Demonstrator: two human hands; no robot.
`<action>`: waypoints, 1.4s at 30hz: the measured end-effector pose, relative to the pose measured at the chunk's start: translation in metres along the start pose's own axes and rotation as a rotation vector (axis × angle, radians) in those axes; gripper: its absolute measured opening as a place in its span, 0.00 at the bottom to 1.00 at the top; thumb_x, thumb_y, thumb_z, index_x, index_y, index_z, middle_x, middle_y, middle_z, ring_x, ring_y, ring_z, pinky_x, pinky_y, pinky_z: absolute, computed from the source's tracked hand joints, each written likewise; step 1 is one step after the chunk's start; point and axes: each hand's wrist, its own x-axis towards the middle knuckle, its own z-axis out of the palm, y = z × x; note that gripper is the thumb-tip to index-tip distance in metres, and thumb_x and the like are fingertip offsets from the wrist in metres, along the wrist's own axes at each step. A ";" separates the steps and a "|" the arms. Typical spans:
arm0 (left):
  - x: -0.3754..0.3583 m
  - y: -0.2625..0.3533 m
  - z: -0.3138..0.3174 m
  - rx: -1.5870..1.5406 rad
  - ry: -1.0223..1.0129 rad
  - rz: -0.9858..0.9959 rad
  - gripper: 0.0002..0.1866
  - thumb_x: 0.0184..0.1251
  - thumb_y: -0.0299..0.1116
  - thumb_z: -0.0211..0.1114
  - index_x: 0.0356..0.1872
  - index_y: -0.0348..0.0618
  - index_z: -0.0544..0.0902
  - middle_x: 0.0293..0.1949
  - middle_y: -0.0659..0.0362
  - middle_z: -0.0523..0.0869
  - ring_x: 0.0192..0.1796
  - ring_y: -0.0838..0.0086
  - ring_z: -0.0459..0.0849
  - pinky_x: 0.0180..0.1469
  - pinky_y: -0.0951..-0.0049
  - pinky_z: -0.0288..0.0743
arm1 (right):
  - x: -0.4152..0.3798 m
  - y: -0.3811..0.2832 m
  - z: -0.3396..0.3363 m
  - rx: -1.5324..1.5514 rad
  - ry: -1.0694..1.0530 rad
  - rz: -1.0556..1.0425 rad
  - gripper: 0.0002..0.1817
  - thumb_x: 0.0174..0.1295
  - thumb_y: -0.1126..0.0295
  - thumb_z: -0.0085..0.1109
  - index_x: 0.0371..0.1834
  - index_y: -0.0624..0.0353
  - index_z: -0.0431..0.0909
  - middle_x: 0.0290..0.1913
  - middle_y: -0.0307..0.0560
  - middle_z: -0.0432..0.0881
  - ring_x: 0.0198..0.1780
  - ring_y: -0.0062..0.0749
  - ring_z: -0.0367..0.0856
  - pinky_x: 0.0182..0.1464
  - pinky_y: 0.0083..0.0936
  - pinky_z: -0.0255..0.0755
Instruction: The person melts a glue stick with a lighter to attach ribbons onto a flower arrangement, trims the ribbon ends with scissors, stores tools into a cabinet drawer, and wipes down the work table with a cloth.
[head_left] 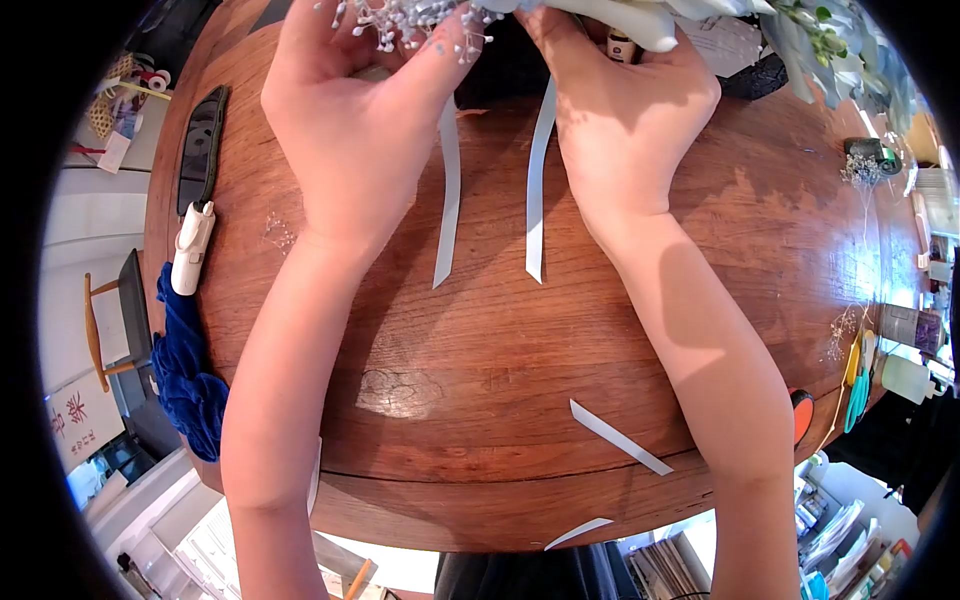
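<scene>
At the top edge, my left hand [350,130] and my right hand [630,120] are both closed, thumbs turned toward each other, around the underside of a bouquet. Small white sprigs of baby's breath [385,20] spill over my left fingers. White petals [640,22] lie across my right fingers, with pale blue flowers and green leaves [825,40] beyond. One pale ribbon tail [449,200] hangs from beside my left thumb, another ribbon tail [540,190] from beside my right thumb. The fingertips and the ribbon's upper part are partly hidden.
A dark phone [202,145], a white handheld device [192,250] and a blue cloth [187,370] line the wooden table's [480,420] left edge. Cut ribbon scraps [620,437] lie near the front. Scissors with teal handles [859,385] and an orange round item [802,415] are at right.
</scene>
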 end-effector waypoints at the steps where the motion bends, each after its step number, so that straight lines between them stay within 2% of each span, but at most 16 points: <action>1: 0.000 -0.001 -0.002 0.006 -0.013 0.001 0.26 0.50 0.15 0.66 0.53 0.33 0.69 0.42 0.58 0.80 0.45 0.77 0.79 0.49 0.78 0.73 | 0.000 0.003 0.000 0.023 -0.001 -0.005 0.09 0.54 0.79 0.64 0.38 0.70 0.80 0.35 0.44 0.85 0.37 0.18 0.78 0.41 0.19 0.72; 9: 0.004 0.009 0.009 0.188 -0.077 0.006 0.27 0.49 0.14 0.65 0.54 0.34 0.68 0.44 0.58 0.79 0.47 0.77 0.78 0.50 0.77 0.71 | -0.001 -0.004 -0.001 0.067 0.003 0.120 0.10 0.53 0.79 0.64 0.39 0.71 0.80 0.37 0.43 0.85 0.38 0.19 0.78 0.43 0.19 0.72; 14: 0.007 0.012 -0.003 0.560 -0.061 0.191 0.16 0.57 0.27 0.70 0.44 0.34 0.77 0.36 0.61 0.84 0.37 0.82 0.80 0.40 0.82 0.74 | 0.001 -0.003 0.000 0.074 -0.011 0.066 0.10 0.53 0.80 0.64 0.39 0.71 0.80 0.37 0.43 0.85 0.39 0.20 0.79 0.44 0.19 0.72; 17: -0.003 0.011 -0.005 0.437 -0.030 -0.088 0.24 0.55 0.26 0.72 0.50 0.37 0.69 0.40 0.57 0.83 0.41 0.79 0.81 0.45 0.79 0.75 | 0.000 -0.009 0.002 0.133 0.004 0.090 0.10 0.52 0.81 0.65 0.38 0.70 0.81 0.37 0.45 0.85 0.38 0.20 0.79 0.42 0.20 0.72; 20: -0.008 0.007 -0.006 0.398 0.077 -0.188 0.28 0.54 0.27 0.72 0.53 0.36 0.66 0.43 0.55 0.81 0.45 0.75 0.80 0.50 0.76 0.74 | -0.003 -0.027 0.002 -0.186 0.019 0.101 0.05 0.54 0.79 0.63 0.33 0.69 0.81 0.31 0.45 0.84 0.33 0.22 0.80 0.36 0.22 0.72; 23: -0.003 -0.002 -0.012 0.378 0.015 -0.294 0.34 0.51 0.24 0.69 0.57 0.34 0.59 0.52 0.51 0.72 0.51 0.71 0.76 0.50 0.73 0.73 | 0.002 -0.003 0.002 -0.273 0.117 0.066 0.14 0.43 0.67 0.72 0.24 0.64 0.77 0.19 0.47 0.76 0.19 0.31 0.71 0.26 0.27 0.69; 25: -0.001 -0.009 -0.015 0.381 -0.061 -0.349 0.29 0.56 0.28 0.70 0.57 0.41 0.65 0.45 0.58 0.79 0.46 0.75 0.77 0.46 0.77 0.73 | 0.001 0.003 0.001 -0.281 0.131 0.008 0.15 0.42 0.66 0.70 0.21 0.64 0.74 0.18 0.50 0.74 0.20 0.43 0.70 0.26 0.31 0.66; 26: 0.002 -0.012 -0.019 0.278 -0.097 -0.433 0.29 0.55 0.26 0.69 0.58 0.41 0.65 0.45 0.58 0.79 0.46 0.75 0.77 0.45 0.77 0.74 | 0.001 -0.013 -0.001 -0.278 0.078 0.214 0.15 0.42 0.66 0.70 0.20 0.63 0.72 0.17 0.53 0.72 0.21 0.47 0.68 0.25 0.32 0.64; 28: 0.007 -0.017 -0.028 0.085 -0.149 -0.613 0.30 0.54 0.24 0.68 0.59 0.43 0.66 0.46 0.59 0.79 0.45 0.76 0.77 0.43 0.76 0.74 | -0.001 -0.005 -0.002 -0.363 0.118 0.104 0.14 0.43 0.69 0.67 0.18 0.63 0.70 0.18 0.55 0.70 0.21 0.49 0.66 0.24 0.34 0.62; 30: 0.018 -0.008 -0.026 0.118 -0.190 -0.675 0.30 0.51 0.22 0.65 0.59 0.36 0.69 0.47 0.57 0.79 0.43 0.73 0.79 0.45 0.74 0.75 | -0.002 -0.005 -0.005 -0.396 0.084 0.027 0.08 0.42 0.73 0.64 0.22 0.63 0.74 0.21 0.58 0.74 0.27 0.58 0.74 0.27 0.38 0.66; 31: 0.022 -0.014 -0.039 0.045 -0.200 -0.871 0.30 0.48 0.23 0.68 0.57 0.39 0.73 0.54 0.59 0.78 0.55 0.71 0.76 0.56 0.69 0.72 | -0.001 -0.010 -0.004 -0.400 0.090 0.075 0.08 0.41 0.73 0.63 0.25 0.63 0.76 0.23 0.59 0.76 0.29 0.59 0.75 0.28 0.40 0.67; 33: 0.017 -0.034 -0.051 0.058 -0.244 -0.801 0.33 0.50 0.24 0.68 0.60 0.39 0.69 0.58 0.58 0.74 0.59 0.71 0.72 0.60 0.69 0.67 | -0.001 -0.011 -0.006 -0.474 0.093 0.061 0.10 0.44 0.70 0.65 0.28 0.63 0.78 0.23 0.58 0.77 0.29 0.59 0.76 0.29 0.41 0.68; 34: 0.021 -0.036 -0.052 0.189 -0.270 -0.704 0.32 0.45 0.22 0.67 0.58 0.34 0.72 0.49 0.55 0.78 0.44 0.72 0.79 0.45 0.73 0.76 | -0.001 -0.016 -0.004 -0.463 0.101 0.123 0.10 0.44 0.70 0.65 0.29 0.62 0.78 0.24 0.58 0.77 0.29 0.58 0.76 0.29 0.41 0.69; 35: 0.018 -0.051 -0.061 0.225 -0.355 -0.537 0.31 0.46 0.22 0.66 0.57 0.34 0.72 0.49 0.55 0.78 0.45 0.72 0.78 0.46 0.71 0.76 | 0.000 -0.020 -0.003 -0.454 0.110 0.191 0.10 0.44 0.70 0.64 0.30 0.61 0.78 0.24 0.57 0.78 0.30 0.58 0.77 0.30 0.41 0.70; 38: 0.023 -0.046 -0.050 0.273 -0.329 -0.408 0.26 0.50 0.20 0.63 0.55 0.35 0.72 0.42 0.57 0.80 0.40 0.74 0.79 0.41 0.73 0.77 | 0.005 -0.032 0.000 -0.499 0.135 0.312 0.13 0.46 0.66 0.67 0.31 0.62 0.80 0.30 0.56 0.81 0.34 0.53 0.80 0.35 0.36 0.73; 42: 0.025 -0.027 -0.040 0.228 -0.304 -0.613 0.19 0.54 0.23 0.63 0.48 0.39 0.73 0.35 0.61 0.80 0.32 0.77 0.77 0.32 0.77 0.72 | 0.001 -0.027 -0.002 -0.479 0.168 0.198 0.09 0.45 0.71 0.59 0.32 0.60 0.79 0.26 0.58 0.79 0.30 0.58 0.78 0.32 0.44 0.73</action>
